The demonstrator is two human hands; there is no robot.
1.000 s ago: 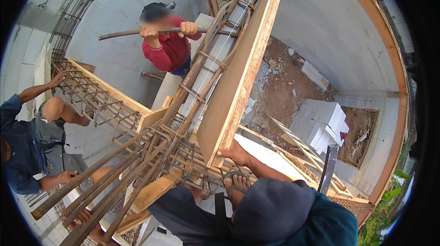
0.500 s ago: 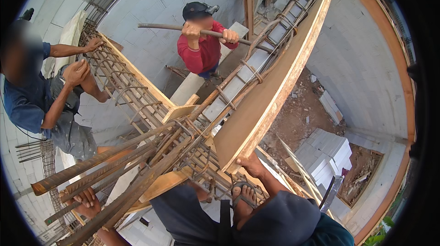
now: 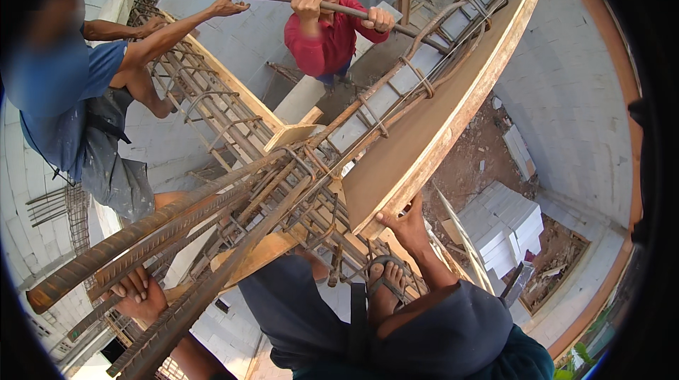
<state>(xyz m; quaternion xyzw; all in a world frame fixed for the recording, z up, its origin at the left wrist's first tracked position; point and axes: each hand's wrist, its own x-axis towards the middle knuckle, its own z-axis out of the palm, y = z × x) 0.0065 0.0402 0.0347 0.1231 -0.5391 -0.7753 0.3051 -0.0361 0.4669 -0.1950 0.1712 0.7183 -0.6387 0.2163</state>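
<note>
My left hand is closed round one of the thick ribbed steel rebars that stick up in a cluster at the lower left. Its fingertips curl over the bar. My right hand grips the near lower corner of a long plywood panel, thumb on the edge and some fingers hidden behind it. The panel leans on edge beside a tied rebar cage running to the upper right. My sandalled foot rests among the bars where the cages cross.
A co-worker in red holds a metal rod against the cage with both hands. At the left another co-worker in blue sits by a second rebar cage. White blocks are stacked on the dirt floor far below.
The co-worker in blue has stretched an arm to the rod's left end. My view has shifted slightly, and both my hands keep their holds.
</note>
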